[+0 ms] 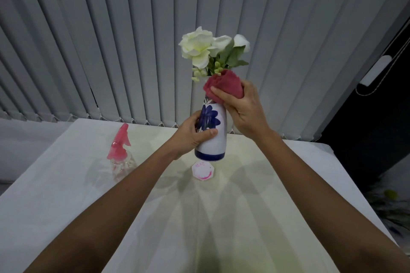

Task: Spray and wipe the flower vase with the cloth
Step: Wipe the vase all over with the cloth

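Left hand (193, 134) wrapped around lower body of the flower vase (213, 133), thumb across the front, fingers curled behind; vase lifted clear of the table, roughly upright with a slight tilt. Right hand (243, 108) closed on a bunched red cloth (224, 85), pressing it against the vase's neck and shoulder, just under the stems.

Vase: white ceramic, blue flower painted on the side, blue band at the base. White artificial flowers (199, 46) with green leaves rise from its mouth, cloth touching the lowest foliage.

Directly below the raised vase, a small octagonal white coaster (203, 172) with pink markings lies on the table. Left of it, well apart, a clear spray bottle (121, 155) with pink trigger head stands upright.

Table (266, 217) covered in pale cloth. Grey vertical blinds (111, 40) behind.
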`<action>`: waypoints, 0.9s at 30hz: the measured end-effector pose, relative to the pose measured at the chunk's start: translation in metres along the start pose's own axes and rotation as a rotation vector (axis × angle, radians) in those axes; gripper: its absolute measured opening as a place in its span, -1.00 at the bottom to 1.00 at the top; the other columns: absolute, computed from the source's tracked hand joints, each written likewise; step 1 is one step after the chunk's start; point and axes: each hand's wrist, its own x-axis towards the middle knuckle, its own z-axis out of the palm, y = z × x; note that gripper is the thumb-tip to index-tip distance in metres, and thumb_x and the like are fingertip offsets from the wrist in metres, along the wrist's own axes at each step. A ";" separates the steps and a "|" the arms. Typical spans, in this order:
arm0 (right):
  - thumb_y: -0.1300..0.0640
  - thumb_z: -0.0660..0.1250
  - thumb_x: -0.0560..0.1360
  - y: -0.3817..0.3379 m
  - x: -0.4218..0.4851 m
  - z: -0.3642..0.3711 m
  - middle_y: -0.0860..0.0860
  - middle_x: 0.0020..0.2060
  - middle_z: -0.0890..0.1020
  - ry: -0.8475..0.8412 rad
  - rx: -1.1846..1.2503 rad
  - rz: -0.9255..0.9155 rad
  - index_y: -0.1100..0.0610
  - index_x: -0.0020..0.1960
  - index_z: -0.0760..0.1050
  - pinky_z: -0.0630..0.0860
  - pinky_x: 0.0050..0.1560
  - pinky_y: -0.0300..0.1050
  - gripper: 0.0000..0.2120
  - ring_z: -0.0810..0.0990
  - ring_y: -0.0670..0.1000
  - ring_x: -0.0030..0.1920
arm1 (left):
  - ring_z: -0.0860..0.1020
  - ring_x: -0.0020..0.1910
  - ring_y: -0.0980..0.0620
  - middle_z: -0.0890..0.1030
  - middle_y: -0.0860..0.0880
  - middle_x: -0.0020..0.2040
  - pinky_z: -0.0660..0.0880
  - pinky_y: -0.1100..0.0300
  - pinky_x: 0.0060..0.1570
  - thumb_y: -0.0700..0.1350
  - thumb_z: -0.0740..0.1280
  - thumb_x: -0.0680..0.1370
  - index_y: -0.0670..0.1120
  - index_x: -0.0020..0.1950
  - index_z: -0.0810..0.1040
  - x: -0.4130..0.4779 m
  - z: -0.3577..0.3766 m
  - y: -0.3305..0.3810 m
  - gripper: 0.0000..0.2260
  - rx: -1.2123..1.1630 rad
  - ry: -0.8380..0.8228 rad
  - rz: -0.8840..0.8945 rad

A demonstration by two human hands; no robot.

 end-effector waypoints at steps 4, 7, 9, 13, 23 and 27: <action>0.05 0.21 0.60 -0.005 -0.021 0.005 0.10 0.23 0.39 -0.084 0.005 -0.168 -0.15 0.36 0.43 0.44 0.16 0.04 -0.65 0.34 0.12 0.16 | 0.56 0.03 0.20 0.58 0.09 0.08 0.55 0.37 -0.11 -0.18 0.42 0.48 0.01 0.29 0.39 0.002 -0.004 0.004 -0.58 -0.022 0.041 0.033; 0.03 0.15 0.61 -0.001 -0.033 0.011 0.01 0.23 0.33 -0.102 0.113 -0.098 -0.22 0.40 0.34 0.46 0.20 0.04 -0.62 0.34 0.10 0.18 | 0.56 0.10 0.12 0.57 0.06 0.12 0.57 0.29 -0.04 -0.17 0.41 0.49 0.04 0.29 0.39 0.002 -0.008 0.004 -0.59 -0.038 0.027 0.033; 0.01 0.11 0.63 -0.008 -0.026 0.015 -0.06 0.21 0.25 -0.038 0.358 0.163 -0.27 0.44 0.26 0.48 0.28 0.10 -0.60 0.36 0.08 0.24 | 0.55 0.09 0.11 0.58 0.06 0.11 0.56 0.30 -0.01 -0.18 0.39 0.50 0.02 0.28 0.39 0.001 -0.007 0.005 -0.61 -0.032 -0.014 0.039; 0.04 0.03 0.66 -0.024 -0.019 0.023 0.06 0.31 0.24 0.078 0.616 0.457 -0.33 0.45 0.12 0.38 0.39 0.11 -0.57 0.36 0.04 0.36 | 0.55 0.02 0.19 0.57 0.10 0.06 0.55 0.37 -0.09 -0.24 0.36 0.52 0.03 0.26 0.37 0.004 -0.003 0.012 -0.63 -0.072 -0.022 0.044; -0.11 0.05 0.63 -0.012 -0.041 0.033 0.03 0.23 0.29 0.022 0.506 0.336 -0.34 0.43 0.20 0.38 0.37 0.01 -0.61 0.38 0.12 0.29 | 0.57 0.10 0.06 0.58 0.03 0.13 0.58 0.22 0.01 -0.14 0.40 0.50 0.04 0.27 0.40 0.003 -0.007 0.005 -0.63 -0.058 -0.045 -0.003; 0.04 0.08 0.65 -0.019 0.004 0.018 0.02 0.15 0.31 0.145 0.565 0.372 -0.30 0.40 0.21 0.36 0.32 -0.19 -0.62 0.43 0.04 0.19 | 0.56 0.08 0.08 0.58 0.05 0.10 0.58 0.28 -0.05 -0.20 0.35 0.53 0.05 0.24 0.40 0.002 0.003 0.006 -0.67 -0.073 -0.039 0.012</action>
